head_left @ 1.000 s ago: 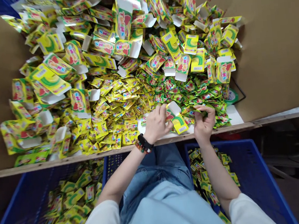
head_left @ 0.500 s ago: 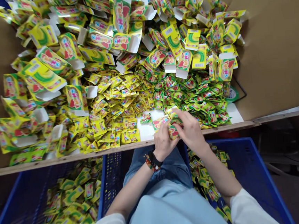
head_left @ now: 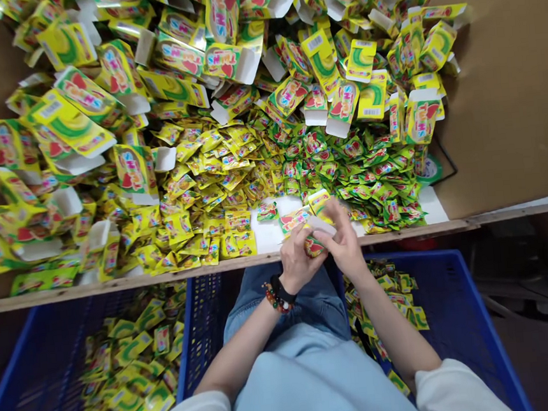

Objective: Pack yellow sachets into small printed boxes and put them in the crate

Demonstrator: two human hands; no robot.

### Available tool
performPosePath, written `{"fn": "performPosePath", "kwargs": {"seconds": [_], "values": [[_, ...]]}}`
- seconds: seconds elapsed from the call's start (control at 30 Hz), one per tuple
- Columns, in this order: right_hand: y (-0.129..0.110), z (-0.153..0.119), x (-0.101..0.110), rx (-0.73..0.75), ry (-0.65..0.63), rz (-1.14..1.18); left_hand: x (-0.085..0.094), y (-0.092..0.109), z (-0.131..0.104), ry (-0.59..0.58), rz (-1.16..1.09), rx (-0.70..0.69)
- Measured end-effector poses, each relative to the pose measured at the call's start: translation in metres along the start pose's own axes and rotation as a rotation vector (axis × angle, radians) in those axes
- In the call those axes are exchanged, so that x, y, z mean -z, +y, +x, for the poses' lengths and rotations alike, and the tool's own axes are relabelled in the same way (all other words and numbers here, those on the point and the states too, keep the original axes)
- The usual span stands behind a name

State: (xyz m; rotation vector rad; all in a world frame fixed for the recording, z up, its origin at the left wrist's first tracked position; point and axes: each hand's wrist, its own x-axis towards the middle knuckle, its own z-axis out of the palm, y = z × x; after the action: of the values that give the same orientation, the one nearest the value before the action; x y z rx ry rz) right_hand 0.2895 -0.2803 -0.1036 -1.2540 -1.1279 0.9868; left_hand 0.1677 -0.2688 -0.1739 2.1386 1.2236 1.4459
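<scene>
My left hand [head_left: 298,259] is closed around a small candy box [head_left: 314,247] at the front edge of the table. The box has a raised white end flap [head_left: 321,225]. My right hand [head_left: 346,242] is beside it, thumb at the flap and the other fingers lifted apart. Just beyond my hands lie another printed candy box [head_left: 295,219] and a yellow box [head_left: 319,200]. A single green candy sachet [head_left: 267,211] rests on the white surface to their left.
Yellow sachets [head_left: 214,185] are heaped left of centre, green sachets [head_left: 372,174] right. Behind them, open-ended boxes [head_left: 184,56] pile up between cardboard walls [head_left: 507,83]. Blue crates [head_left: 477,335] with packed boxes [head_left: 136,358] stand below the wooden edge [head_left: 132,283]. A tape roll [head_left: 430,169] lies at right.
The fingers of my right hand have lifted and spread away from the box, and its white flap now shows. My left hand keeps its hold. The view has shifted slightly.
</scene>
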Motion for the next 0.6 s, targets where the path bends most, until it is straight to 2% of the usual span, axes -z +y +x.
{"fn": "performPosePath", "kwargs": {"seconds": [0.07,0.13,0.27,0.4,0.5,0.6], "values": [[0.002,0.002,-0.001,-0.186,-0.174,0.163,0.001,-0.002,0.0,-0.022,-0.017,-0.032],[0.003,0.001,-0.003,-0.19,-0.263,0.182,0.002,-0.003,0.0,-0.068,-0.027,0.006],[0.002,-0.007,-0.008,0.072,-0.184,-0.088,0.005,0.001,0.0,-0.19,-0.004,0.124],[0.002,-0.008,-0.012,0.077,-0.063,-0.159,0.008,0.007,0.003,-0.226,-0.018,0.162],[0.0,-0.005,-0.01,0.075,-0.081,-0.146,0.009,0.008,0.003,-0.219,-0.03,0.173],[-0.002,-0.004,-0.007,0.163,-0.189,-0.234,0.008,0.003,-0.001,-0.226,-0.017,0.218]]}}
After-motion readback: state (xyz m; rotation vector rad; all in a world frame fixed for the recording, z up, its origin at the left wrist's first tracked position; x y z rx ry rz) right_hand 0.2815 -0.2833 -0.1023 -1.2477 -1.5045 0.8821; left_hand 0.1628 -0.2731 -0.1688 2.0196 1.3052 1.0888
